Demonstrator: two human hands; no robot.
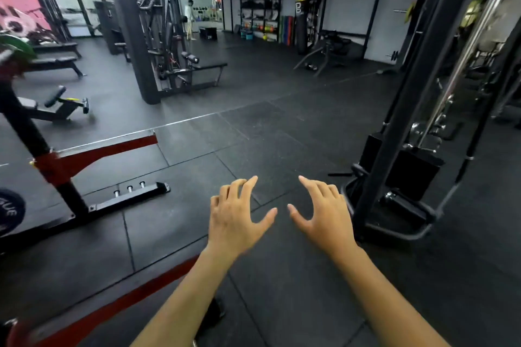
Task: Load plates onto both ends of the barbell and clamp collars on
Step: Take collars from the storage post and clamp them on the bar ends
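Both bare hands empty, fingers spread, palms down over the black rubber tile floor [282, 127]: left hand [239, 215], right hand [324, 214], close together, touching nothing. Likely walking to fetch a plate or collar; best grip the plate rim two-handed, keep it upright, line the hole to the sleeve. Round black plate with white lettering [10, 213] sits at the left edge by the red-and-black rack base [93, 153]. Green plate [15, 46] on a blurred bar end, far left. Collars not seen.

Matt speckled rubber floor tiles [282, 127]; painted black-and-red metal rack frame [93, 155], faintly glossy.
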